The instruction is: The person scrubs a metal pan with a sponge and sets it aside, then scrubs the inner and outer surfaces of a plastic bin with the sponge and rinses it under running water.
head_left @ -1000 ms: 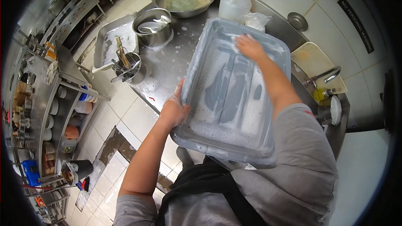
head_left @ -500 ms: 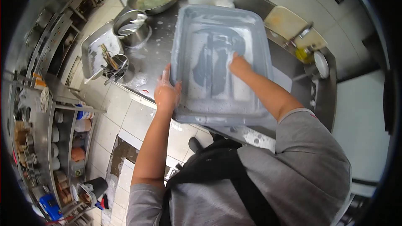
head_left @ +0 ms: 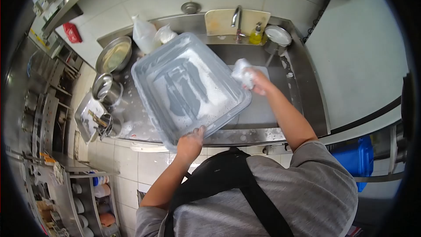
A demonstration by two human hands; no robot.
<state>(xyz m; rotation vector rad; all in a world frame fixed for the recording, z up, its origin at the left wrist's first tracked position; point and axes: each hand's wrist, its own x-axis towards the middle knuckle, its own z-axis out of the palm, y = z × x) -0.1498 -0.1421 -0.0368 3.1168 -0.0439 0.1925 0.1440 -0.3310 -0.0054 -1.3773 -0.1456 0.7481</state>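
A large grey plastic tub (head_left: pixel 184 79), white with suds inside, lies tilted across the steel counter and the sink's left edge. My left hand (head_left: pixel 190 144) grips its near rim, fingers over the edge. Beside the tub's right rim, my right hand (head_left: pixel 258 82) is closed on a foamy white cloth (head_left: pixel 242 73), above the sink. It is hard to tell whether the cloth touches the rim.
The steel sink (head_left: pixel 280 101) has a faucet (head_left: pixel 237 22) and a yellow soap bottle (head_left: pixel 256 34) behind it. A round pot (head_left: pixel 278 37) stands at its back right corner. Left are a wide bowl (head_left: pixel 115 56), a pot (head_left: pixel 106 90), utensils (head_left: pixel 100 120) and a plastic jug (head_left: pixel 144 35).
My right hand has moved from inside the tub to outside its right rim. The tub has turned, and my left hand now holds its near edge. The view has swung toward the sink.
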